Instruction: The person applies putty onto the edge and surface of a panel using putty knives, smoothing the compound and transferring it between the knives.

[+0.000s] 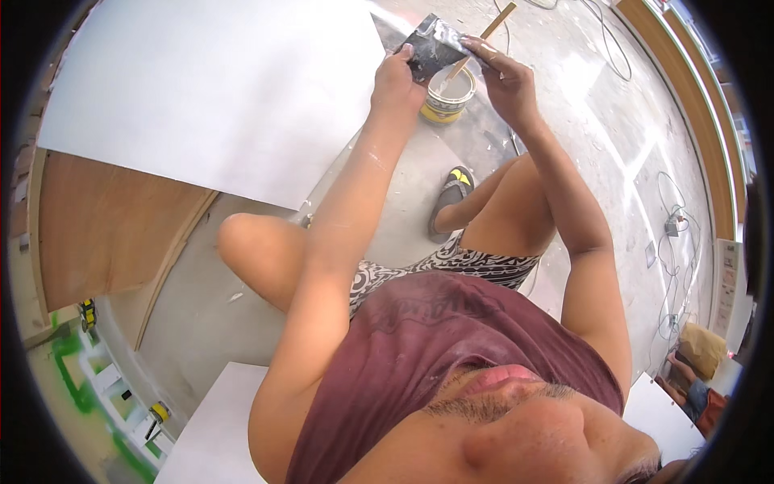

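Over a can (448, 95) with a yellow band, my left hand (397, 81) grips a dark flat plate (435, 50) by its left side, thumb on top. White paste is smeared over the plate's face. My right hand (508, 81) is at the plate's right edge, its fingers bent and pressed together with whitish smears on them. Whether it pinches the plate itself or a thin tool against it, I cannot make out. A wooden stick (498, 21) leans out of the can, passing behind the plate and beside my right fingers. Pale material coats the can's inner wall.
A large white panel (210, 89) lies on my left, above a brown wooden board (113, 234). Cables (673, 226) trail over the grey floor (588, 105) at right. Yellow-black tape measures (160, 413) sit at lower left. A person's arm (684, 371) shows at lower right.
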The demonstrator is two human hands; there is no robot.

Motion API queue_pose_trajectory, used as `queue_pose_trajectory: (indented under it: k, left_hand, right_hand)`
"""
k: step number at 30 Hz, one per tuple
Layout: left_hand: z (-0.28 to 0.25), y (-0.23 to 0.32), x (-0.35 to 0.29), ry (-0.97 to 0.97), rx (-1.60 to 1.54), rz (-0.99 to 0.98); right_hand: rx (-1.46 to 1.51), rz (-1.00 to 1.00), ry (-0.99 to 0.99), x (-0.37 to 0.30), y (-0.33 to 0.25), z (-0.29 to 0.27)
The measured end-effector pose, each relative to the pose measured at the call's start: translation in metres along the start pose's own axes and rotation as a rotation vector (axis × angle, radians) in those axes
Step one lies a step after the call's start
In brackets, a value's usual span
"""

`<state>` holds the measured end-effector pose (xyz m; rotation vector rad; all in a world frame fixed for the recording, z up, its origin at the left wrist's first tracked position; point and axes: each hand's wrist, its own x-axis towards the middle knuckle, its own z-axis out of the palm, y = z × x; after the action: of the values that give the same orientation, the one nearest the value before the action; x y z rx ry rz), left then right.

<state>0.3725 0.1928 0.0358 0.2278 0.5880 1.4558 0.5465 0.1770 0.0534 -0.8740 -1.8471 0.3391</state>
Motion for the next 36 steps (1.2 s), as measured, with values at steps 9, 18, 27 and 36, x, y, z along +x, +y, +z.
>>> queue_pose_trajectory:
  k: [9,18,27,36]
  left_hand:
    - [-0.02,0.026,-0.041,-0.043,-0.005,0.162]
    - [-0.038,0.062,-0.068,-0.061,0.05,0.273]
    - [-0.067,0.125,-0.099,0.275,0.076,0.204]
    - [-0.069,0.085,-0.122,0.245,-0.065,0.186]
  right_hand:
    - [-0.12,-0.101,-0.017,-0.003,-0.019,0.025]
    - [-0.244,-0.05,0.019,-0.001,-0.03,0.025]
    - [-0.62,-0.306,-0.27,-0.011,-0.073,0.039]
    - [-0.616,-0.226,-0.325,-0.028,-0.078,0.085]
